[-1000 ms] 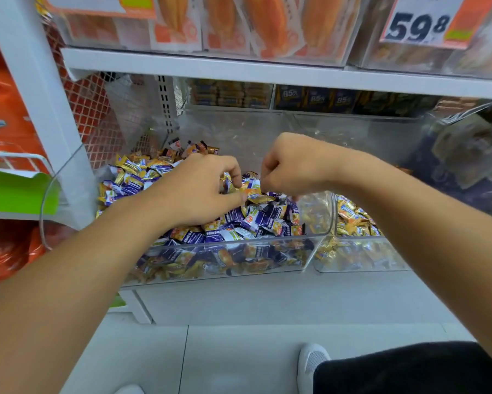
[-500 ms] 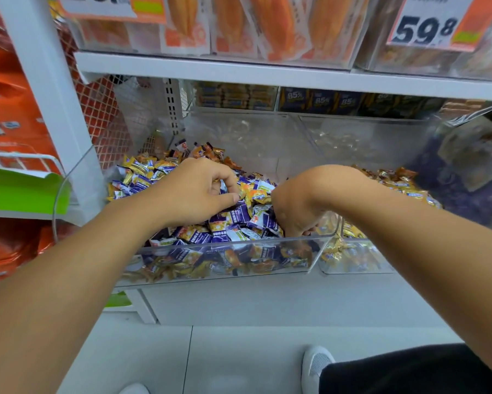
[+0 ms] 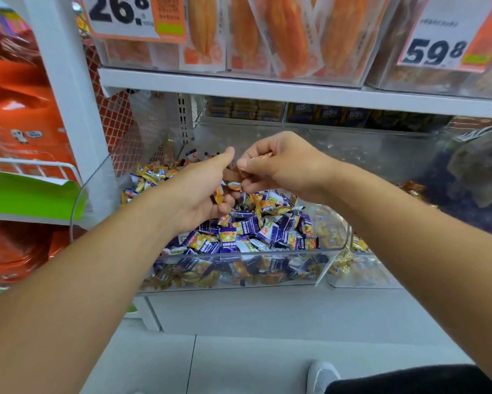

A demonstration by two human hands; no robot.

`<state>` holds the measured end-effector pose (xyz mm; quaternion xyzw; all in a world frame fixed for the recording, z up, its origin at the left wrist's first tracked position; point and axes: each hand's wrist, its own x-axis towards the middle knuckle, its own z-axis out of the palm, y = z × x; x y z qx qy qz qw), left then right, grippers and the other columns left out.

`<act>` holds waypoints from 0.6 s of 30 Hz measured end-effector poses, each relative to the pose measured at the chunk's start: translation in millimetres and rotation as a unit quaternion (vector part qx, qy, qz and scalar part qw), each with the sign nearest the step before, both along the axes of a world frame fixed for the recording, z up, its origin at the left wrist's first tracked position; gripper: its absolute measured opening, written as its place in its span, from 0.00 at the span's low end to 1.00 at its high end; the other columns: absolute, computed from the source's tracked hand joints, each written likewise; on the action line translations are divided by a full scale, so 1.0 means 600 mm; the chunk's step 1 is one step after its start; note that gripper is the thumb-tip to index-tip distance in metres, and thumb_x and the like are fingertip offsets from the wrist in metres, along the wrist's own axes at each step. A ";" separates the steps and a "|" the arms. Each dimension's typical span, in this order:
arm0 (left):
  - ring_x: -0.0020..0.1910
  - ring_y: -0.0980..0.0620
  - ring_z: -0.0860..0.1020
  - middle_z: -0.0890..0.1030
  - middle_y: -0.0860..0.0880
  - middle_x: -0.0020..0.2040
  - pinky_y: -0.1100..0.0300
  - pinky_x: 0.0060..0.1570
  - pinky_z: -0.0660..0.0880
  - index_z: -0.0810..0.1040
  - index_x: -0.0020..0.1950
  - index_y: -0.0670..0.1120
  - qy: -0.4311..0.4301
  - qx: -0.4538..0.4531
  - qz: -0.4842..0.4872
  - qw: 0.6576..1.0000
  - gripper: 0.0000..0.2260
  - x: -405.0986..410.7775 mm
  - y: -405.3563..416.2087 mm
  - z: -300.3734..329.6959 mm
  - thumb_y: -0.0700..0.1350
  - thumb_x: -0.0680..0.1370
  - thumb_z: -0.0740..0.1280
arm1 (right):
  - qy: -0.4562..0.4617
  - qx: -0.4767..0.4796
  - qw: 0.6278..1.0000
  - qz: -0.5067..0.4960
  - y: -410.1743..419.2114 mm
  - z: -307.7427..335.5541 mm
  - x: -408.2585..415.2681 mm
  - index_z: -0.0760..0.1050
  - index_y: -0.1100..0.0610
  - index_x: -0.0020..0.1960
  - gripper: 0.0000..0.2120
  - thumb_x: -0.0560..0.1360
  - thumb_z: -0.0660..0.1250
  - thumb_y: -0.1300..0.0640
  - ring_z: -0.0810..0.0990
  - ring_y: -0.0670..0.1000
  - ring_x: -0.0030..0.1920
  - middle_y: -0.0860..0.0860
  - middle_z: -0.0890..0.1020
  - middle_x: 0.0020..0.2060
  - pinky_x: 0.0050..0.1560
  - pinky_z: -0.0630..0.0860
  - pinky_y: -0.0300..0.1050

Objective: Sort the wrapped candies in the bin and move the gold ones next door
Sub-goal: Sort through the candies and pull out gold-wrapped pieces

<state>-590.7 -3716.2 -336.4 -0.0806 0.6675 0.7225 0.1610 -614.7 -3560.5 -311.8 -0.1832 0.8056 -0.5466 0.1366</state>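
Both hands [image 3: 239,177] higher, crinkly candies [image 3: 256,157] pinched

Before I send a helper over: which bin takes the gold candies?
Find the price tag reading 59.8, then drop to the shelf below. Two clear bins stand side by side; take the right bin, holding only gold wrappers, unlike the left bin with purple mixed in.

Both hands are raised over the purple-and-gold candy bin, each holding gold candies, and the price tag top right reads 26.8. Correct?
Not quite. In the head view the price tag at top right reads 59.8; the 26.8 tag is at top left. The rest holds: left hand and right hand hold gold candies above the bin.
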 end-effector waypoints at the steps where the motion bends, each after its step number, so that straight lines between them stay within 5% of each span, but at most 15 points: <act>1: 0.24 0.57 0.68 0.74 0.46 0.37 0.67 0.18 0.64 0.77 0.50 0.43 -0.009 0.028 -0.003 1.000 0.17 -0.002 0.000 -0.001 0.57 0.82 0.61 | -0.013 -0.026 1.000 -0.003 -0.005 -0.001 0.000 0.78 0.68 0.46 0.07 0.80 0.66 0.64 0.82 0.51 0.35 0.59 0.81 0.36 0.42 0.83 0.40; 3: 0.25 0.58 0.68 0.74 0.48 0.38 0.70 0.19 0.66 0.77 0.49 0.43 -0.013 0.077 0.023 0.997 0.11 -0.007 -0.004 -0.002 0.51 0.82 0.65 | -0.025 -0.046 0.998 -0.036 -0.006 0.004 -0.006 0.79 0.69 0.47 0.10 0.81 0.65 0.62 0.82 0.53 0.36 0.59 0.81 0.36 0.39 0.83 0.40; 5: 0.28 0.58 0.71 0.74 0.46 0.41 0.70 0.22 0.71 0.78 0.50 0.41 -0.007 0.097 0.074 0.992 0.06 -0.011 -0.010 -0.002 0.43 0.80 0.68 | 0.064 0.062 0.992 -0.093 0.011 0.011 -0.018 0.81 0.67 0.44 0.17 0.81 0.66 0.54 0.80 0.52 0.31 0.57 0.81 0.32 0.33 0.79 0.38; 8: 0.36 0.53 0.81 0.80 0.42 0.49 0.66 0.32 0.79 0.80 0.53 0.38 0.031 0.060 0.106 0.992 0.05 -0.009 -0.020 -0.002 0.34 0.80 0.66 | 0.176 0.376 0.909 -0.023 0.034 0.013 -0.023 0.85 0.59 0.48 0.13 0.80 0.67 0.51 0.81 0.48 0.29 0.52 0.84 0.33 0.33 0.75 0.35; 9: 0.39 0.51 0.83 0.82 0.41 0.51 0.63 0.35 0.80 0.80 0.56 0.40 0.049 0.032 0.101 0.993 0.08 -0.007 -0.023 -0.003 0.32 0.80 0.64 | 0.164 0.444 0.881 0.020 0.035 0.012 -0.018 0.83 0.57 0.56 0.09 0.80 0.67 0.55 0.82 0.47 0.32 0.51 0.85 0.38 0.37 0.75 0.36; 11: 0.41 0.52 0.84 0.83 0.43 0.49 0.61 0.37 0.81 0.80 0.58 0.44 0.115 -0.087 0.079 0.986 0.13 -0.003 -0.028 -0.005 0.31 0.82 0.60 | 0.164 0.540 0.822 0.081 0.035 0.007 -0.013 0.77 0.50 0.68 0.17 0.80 0.67 0.59 0.78 0.47 0.45 0.51 0.82 0.54 0.47 0.70 0.40; 14: 0.28 0.61 0.76 0.78 0.56 0.32 0.71 0.27 0.69 0.82 0.51 0.49 0.286 -0.347 -0.003 0.893 0.11 0.003 -0.026 -0.012 0.40 0.83 0.60 | 0.155 0.570 0.800 0.106 0.033 0.008 -0.008 0.75 0.47 0.70 0.22 0.77 0.70 0.47 0.71 0.48 0.51 0.49 0.78 0.57 0.52 0.66 0.42; 18: 0.24 0.61 0.70 0.70 0.54 0.24 0.62 0.28 0.61 0.82 0.44 0.52 0.358 -0.472 -0.096 0.800 0.12 0.011 -0.007 -0.012 0.60 0.74 0.72 | 0.138 0.583 0.793 0.105 0.028 -0.012 -0.011 0.76 0.50 0.66 0.23 0.73 0.74 0.45 0.74 0.51 0.48 0.47 0.78 0.48 0.49 0.70 0.43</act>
